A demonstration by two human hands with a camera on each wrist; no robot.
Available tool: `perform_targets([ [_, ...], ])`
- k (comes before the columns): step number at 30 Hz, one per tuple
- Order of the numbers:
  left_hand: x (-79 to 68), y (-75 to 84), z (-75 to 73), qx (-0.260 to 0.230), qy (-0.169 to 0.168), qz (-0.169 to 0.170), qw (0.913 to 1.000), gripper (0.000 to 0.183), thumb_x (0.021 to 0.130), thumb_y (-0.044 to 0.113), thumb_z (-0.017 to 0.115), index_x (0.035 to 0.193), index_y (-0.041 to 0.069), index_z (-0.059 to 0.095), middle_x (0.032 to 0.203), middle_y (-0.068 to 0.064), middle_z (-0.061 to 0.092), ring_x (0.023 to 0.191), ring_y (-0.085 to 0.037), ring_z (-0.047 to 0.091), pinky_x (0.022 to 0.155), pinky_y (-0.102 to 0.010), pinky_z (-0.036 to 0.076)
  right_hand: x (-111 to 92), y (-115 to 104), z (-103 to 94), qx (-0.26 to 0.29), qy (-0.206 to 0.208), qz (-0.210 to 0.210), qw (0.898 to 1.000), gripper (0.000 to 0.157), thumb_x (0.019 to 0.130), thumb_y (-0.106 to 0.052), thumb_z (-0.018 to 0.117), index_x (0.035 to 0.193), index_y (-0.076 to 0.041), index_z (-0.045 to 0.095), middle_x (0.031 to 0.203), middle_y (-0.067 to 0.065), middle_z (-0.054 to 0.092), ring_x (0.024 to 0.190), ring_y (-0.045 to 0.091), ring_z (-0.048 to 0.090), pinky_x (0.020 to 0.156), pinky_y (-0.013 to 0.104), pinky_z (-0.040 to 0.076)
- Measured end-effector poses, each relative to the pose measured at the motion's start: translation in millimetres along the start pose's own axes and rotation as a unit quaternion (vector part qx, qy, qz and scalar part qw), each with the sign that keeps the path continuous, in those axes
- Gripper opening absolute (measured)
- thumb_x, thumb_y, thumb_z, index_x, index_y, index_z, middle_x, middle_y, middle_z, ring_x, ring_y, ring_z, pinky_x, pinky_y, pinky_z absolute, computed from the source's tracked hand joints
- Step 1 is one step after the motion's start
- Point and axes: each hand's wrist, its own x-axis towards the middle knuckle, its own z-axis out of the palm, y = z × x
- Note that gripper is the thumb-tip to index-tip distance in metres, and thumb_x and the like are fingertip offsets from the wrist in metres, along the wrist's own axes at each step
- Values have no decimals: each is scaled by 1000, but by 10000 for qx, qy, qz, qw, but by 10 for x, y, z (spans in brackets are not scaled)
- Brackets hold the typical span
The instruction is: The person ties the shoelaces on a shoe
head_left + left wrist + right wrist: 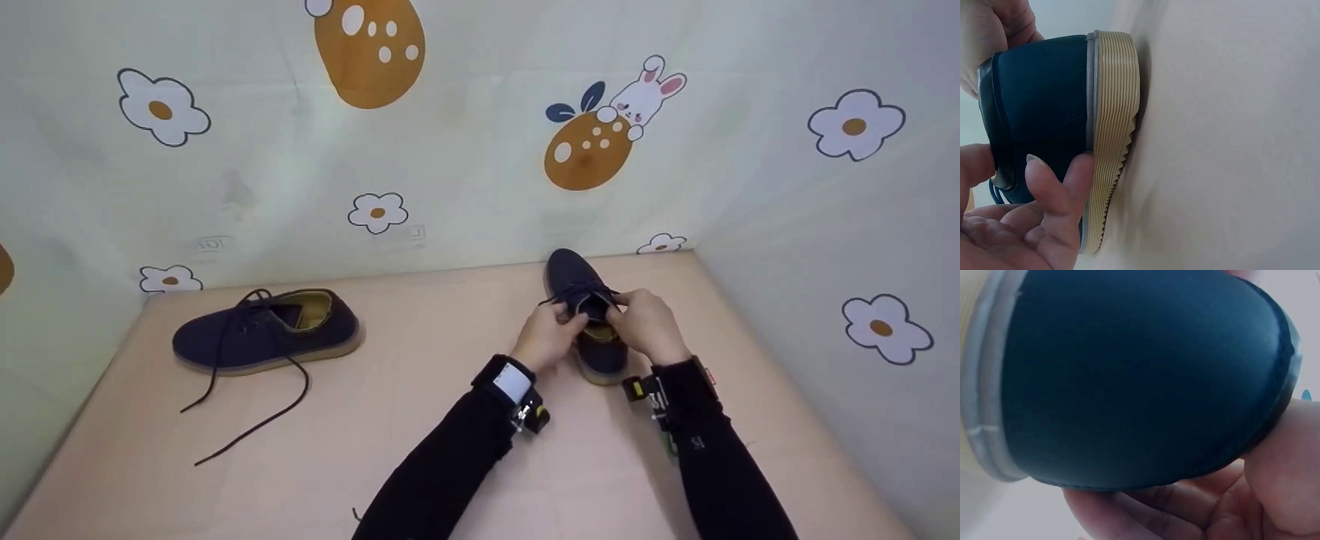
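A dark navy lace-up shoe [564,274] stands on the table at the right, toe towards the back wall and heel towards me. My left hand [544,335] pinches the left edge of its opening, thumb inside the collar and fingers along the outer side. On the opposite edge, my right hand [651,324] grips the upper near the lace [577,287]. The left wrist view has the shoe's heel side and ridged tan sole [1114,95] close up. In the right wrist view the heel [1129,382] covers much of the hand's fingers.
A matching navy shoe [206,339] sits at the left with its toe pointing left, its loose lace ends trailing onto the pinkish tabletop [420,390]. Behind and at the sides hangs a pale patterned curtain [465,135]. A small dark lace-like end [356,514] lies near the front.
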Motion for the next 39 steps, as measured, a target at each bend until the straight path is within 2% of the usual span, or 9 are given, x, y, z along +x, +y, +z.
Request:
perform_targets([
  [8, -37, -41, -53, -114, -297, -145, 9994, 54, 100, 31, 59, 140, -5, 50, 125, -18, 64, 86, -22, 70, 77, -29, 55, -14, -15, -62, 95, -143, 124, 9998, 39, 93, -17, 56, 122, 8, 65, 118, 26, 65, 97, 36, 62, 87, 52, 48],
  [13, -117, -63, -217, 28, -437, -38, 9990, 42, 102, 32, 56, 129, 1, 63, 103, -14, 72, 74, -21, 68, 61, -26, 53, -87, -89, -145, -19, 317, -14, 9995, 33, 92, -16, 57, 116, 4, 70, 113, 22, 69, 95, 37, 65, 82, 52, 50],
  [16, -203, -87, -454, -38, -402, 95, 9991, 32, 102, 27, 57, 115, 2, 71, 86, -9, 71, 67, -24, 67, 52, -25, 50, -137, -161, -177, -105, 725, -190, 9971, 29, 92, -13, 57, 110, 2, 73, 102, 20, 72, 87, 36, 69, 76, 51, 52],
  [18, -276, -109, -683, 13, -237, 134, 9996, 28, 102, 26, 57, 106, 4, 73, 85, -4, 70, 70, -24, 67, 56, -25, 52, -160, -211, -188, -113, 933, -320, 9951, 26, 91, -12, 57, 106, 2, 74, 95, 18, 73, 79, 33, 69, 71, 49, 53],
  [23, -537, -167, -1489, 142, 610, -341, 9975, 27, 102, 33, 55, 103, 11, 72, 88, -1, 70, 79, -24, 67, 70, -34, 54, -184, -311, -202, -65, 1177, -615, 9911, 22, 93, -12, 58, 98, 0, 76, 82, 12, 72, 65, 25, 65, 62, 42, 50],
  [26, -736, -242, -2009, 548, 1487, -585, 9856, 31, 103, 37, 53, 107, 11, 70, 90, -4, 70, 81, -26, 65, 72, -38, 52, -184, -335, -196, -36, 1154, -654, 9912, 21, 93, -13, 59, 97, 0, 76, 82, 11, 72, 66, 25, 63, 63, 41, 49],
  [31, -1037, -505, -2639, 1682, 2714, -976, 9426, 42, 103, 37, 48, 121, 2, 62, 107, -19, 68, 96, -36, 63, 85, -49, 46, -177, -352, -161, 84, 1051, -695, 9920, 20, 92, -12, 60, 94, 0, 76, 82, 10, 71, 71, 27, 63, 68, 43, 49],
  [34, -1157, -674, -2832, 2049, 2762, -1486, 9272, 51, 103, 39, 46, 128, -5, 50, 115, -28, 63, 104, -45, 59, 87, -55, 44, -177, -357, -135, 126, 1032, -766, 9916, 20, 91, -11, 60, 92, 0, 76, 79, 8, 70, 69, 26, 62, 66, 41, 48],
  [39, -1203, -858, -2927, 2320, 2459, -2169, 9158, 74, 101, 46, 47, 140, -14, 28, 119, -41, 56, 108, -56, 55, 86, -61, 46, -184, -357, -100, 85, 1055, -864, 9906, 19, 91, -11, 60, 89, -2, 76, 78, 8, 70, 67, 26, 62, 64, 41, 47],
])
